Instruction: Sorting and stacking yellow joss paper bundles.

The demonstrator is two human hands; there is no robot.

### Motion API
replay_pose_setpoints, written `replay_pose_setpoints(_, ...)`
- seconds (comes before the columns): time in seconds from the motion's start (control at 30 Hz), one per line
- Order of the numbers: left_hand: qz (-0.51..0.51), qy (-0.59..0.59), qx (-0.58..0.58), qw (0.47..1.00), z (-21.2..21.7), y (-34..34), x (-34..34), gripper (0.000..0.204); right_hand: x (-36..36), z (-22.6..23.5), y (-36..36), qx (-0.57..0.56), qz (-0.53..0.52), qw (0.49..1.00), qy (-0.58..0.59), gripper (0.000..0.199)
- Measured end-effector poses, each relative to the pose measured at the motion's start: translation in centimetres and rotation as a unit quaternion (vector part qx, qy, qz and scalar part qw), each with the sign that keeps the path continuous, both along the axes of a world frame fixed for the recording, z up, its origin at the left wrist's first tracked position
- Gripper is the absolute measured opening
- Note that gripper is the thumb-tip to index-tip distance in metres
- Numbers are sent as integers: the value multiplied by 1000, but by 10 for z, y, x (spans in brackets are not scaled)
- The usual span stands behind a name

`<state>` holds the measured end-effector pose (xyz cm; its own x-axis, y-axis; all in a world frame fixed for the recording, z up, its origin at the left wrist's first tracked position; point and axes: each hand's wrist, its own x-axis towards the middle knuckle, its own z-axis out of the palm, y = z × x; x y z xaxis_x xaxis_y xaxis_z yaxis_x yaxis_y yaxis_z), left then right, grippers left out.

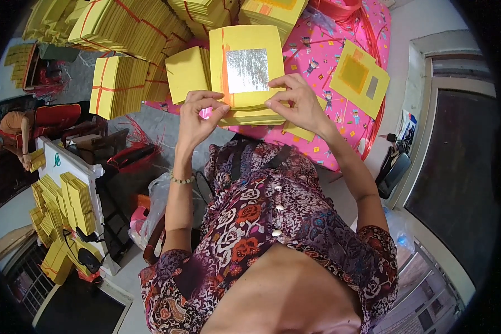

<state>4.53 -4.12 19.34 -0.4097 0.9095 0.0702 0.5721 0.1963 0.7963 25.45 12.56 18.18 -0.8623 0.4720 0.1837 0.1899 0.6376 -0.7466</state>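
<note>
In front of me is a yellow sheet of joss paper [220, 42] with a silver foil square [247, 69] and an orange band along its left side. It lies on a stack of yellow paper [253, 118]. My left hand [200, 114] pinches the sheet's near edge at the left, thumb and forefinger close together. At the near right corner, my right hand [301, 106] grips the same sheet between thumb and fingers, its forefinger reaching beside the foil. To the right lies another yellow sheet [379, 83] with an orange patch and a grey rectangle.
A pink patterned cloth [317, 53] covers the table. Bundles of yellow paper [125, 86] tied with red strips stand at the left and back. Red strips [367, 33] hang at the right. Far left, another person [14, 125] handles paper beside a white table [75, 161] holding yellow stacks.
</note>
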Motion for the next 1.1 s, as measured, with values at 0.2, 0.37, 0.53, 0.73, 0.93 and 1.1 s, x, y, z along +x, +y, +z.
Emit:
replay_pose_setpoints(0.2,-74,129,-4,989,23,6,6,20,1,6,-6,63,-10,998,26,15)
replay_pose_setpoints(0.37,-167,201,3,965,38,31,18,36,-4,25,-5,118,-18,991,64,14)
replay_pose_setpoints(0.53,-175,276,49,944,43,46,19,35,-7,41,1,77,-36,992,91,33)
replay_pose_setpoints(0.73,-65,287,193,936,83,58,3,33,-16,2,21,-417,-101,865,259,85)
replay_pose_setpoints(0.93,-44,80,212,973,98,42,24,21,-29,16,18,-425,-83,860,270,106)
replay_pose_setpoints(1.1,-92,-323,177,925,85,45,28,28,-27,34,9,-483,68,816,310,118)
